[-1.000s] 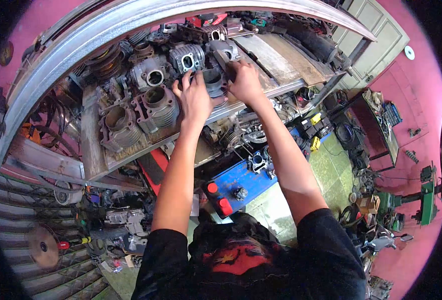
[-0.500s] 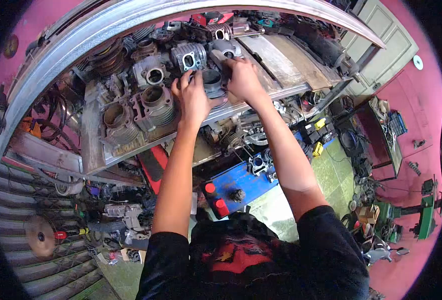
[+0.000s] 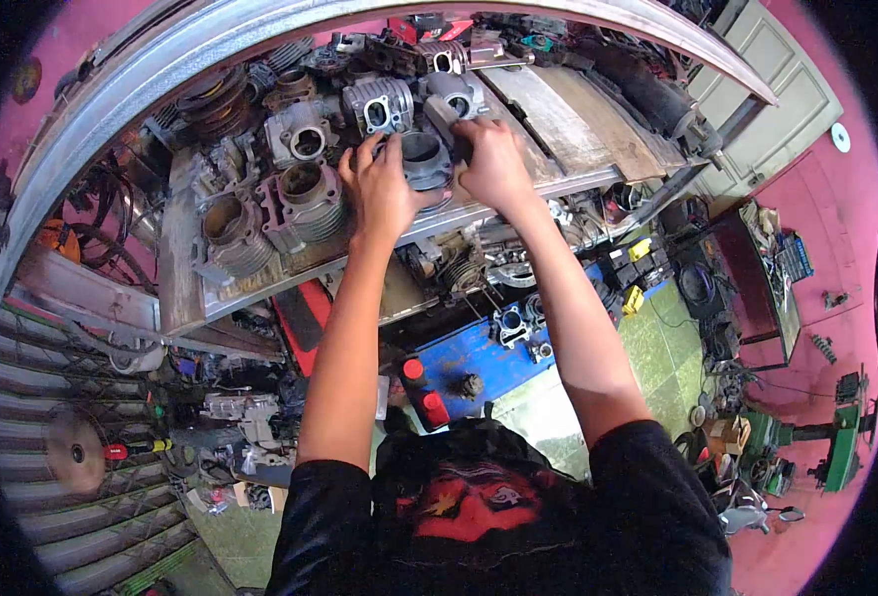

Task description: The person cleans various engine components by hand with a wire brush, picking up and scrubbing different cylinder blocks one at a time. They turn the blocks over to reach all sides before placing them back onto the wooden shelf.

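Note:
On the workbench shelf, an engine cylinder [image 3: 422, 149] stands upright with its round bore facing up. My left hand [image 3: 379, 187] steadies it, with the thumb across its near side and the fingers at its left rim. In my right hand [image 3: 493, 164] is a flat grey bar [image 3: 441, 116], gripped by one end just right of the cylinder. The bar's kind is not clear, and my fingers cover part of it. Left of my left hand stand two more cylinders, a finned one [image 3: 307, 199] and a rustier one [image 3: 232, 233].
Cylinder heads [image 3: 377, 104] sit behind the cylinders. Wooden boards [image 3: 558, 114] lie to the right, and a metal frame beam [image 3: 260, 40] arches over the shelf. Below are a blue bench [image 3: 449, 363] with red-capped containers and loose parts. A grinding disc [image 3: 76, 452] shows at lower left.
My right hand and the grey bar have shifted slightly right and back from over the cylinder's rim, exposing more of the bore. My left hand stays on the cylinder.

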`<state>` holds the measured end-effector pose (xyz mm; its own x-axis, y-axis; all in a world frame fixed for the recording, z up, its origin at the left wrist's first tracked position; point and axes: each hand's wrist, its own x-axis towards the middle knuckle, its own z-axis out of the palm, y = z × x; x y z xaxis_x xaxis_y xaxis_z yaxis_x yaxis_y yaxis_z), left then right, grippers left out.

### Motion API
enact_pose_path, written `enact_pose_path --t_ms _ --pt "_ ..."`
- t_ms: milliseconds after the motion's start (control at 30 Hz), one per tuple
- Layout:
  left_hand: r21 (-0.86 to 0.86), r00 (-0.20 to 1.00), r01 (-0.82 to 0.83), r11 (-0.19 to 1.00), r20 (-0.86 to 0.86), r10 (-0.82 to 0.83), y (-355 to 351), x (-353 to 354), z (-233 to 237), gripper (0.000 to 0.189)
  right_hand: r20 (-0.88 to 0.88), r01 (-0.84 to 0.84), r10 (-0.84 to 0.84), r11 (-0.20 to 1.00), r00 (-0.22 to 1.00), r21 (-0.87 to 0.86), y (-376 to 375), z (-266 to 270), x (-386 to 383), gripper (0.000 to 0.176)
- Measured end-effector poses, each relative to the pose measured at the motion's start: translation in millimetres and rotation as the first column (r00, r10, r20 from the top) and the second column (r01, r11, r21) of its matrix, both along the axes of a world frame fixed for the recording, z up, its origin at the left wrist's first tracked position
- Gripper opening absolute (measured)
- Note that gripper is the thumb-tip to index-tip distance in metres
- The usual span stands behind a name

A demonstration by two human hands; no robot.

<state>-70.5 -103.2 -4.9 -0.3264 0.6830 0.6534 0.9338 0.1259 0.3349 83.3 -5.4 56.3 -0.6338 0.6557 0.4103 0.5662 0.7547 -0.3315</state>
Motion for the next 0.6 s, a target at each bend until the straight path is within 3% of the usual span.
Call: enact_pose_path --t_ms 200,267,400,533,600 --pt "0.012 1.000 -0.001 1.000 -0.027 0.002 1.9 -2.3 -4.4 0.109 -0.124 -0.095 0.112 0.987 0.986 0.130 -35.9 -11.3 32.2 0.062" --pt "0.031 1.000 0.002 1.000 -0.031 -0.001 1.2 -2.3 -3.1 0.111 -0.140 -0.106 0.114 0.992 0.984 0.063 -63.9 -10.9 55.9 0.063" --pt "0.005 0.999 0.023 1.000 -0.045 -0.023 2.4 -3.9 -8.1 0.111 -0.131 -0.147 0.163 0.981 0.978 0.124 -85.6 -3.0 60.5 0.063" --pt "0.011 1.000 -0.009 1.000 -0.008 0.009 -0.1 -1.0 -1.7 0.112 -0.124 0.037 -0.031 0.998 0.992 0.047 -44.1 -3.7 29.0 0.063" --pt "-0.006 1.000 0.003 1.000 -0.011 -0.003 -0.9 -1.3 -0.5 0.112 -0.127 0.023 -0.022 1.000 0.992 0.005 -19.5 -6.3 18.8 0.059"
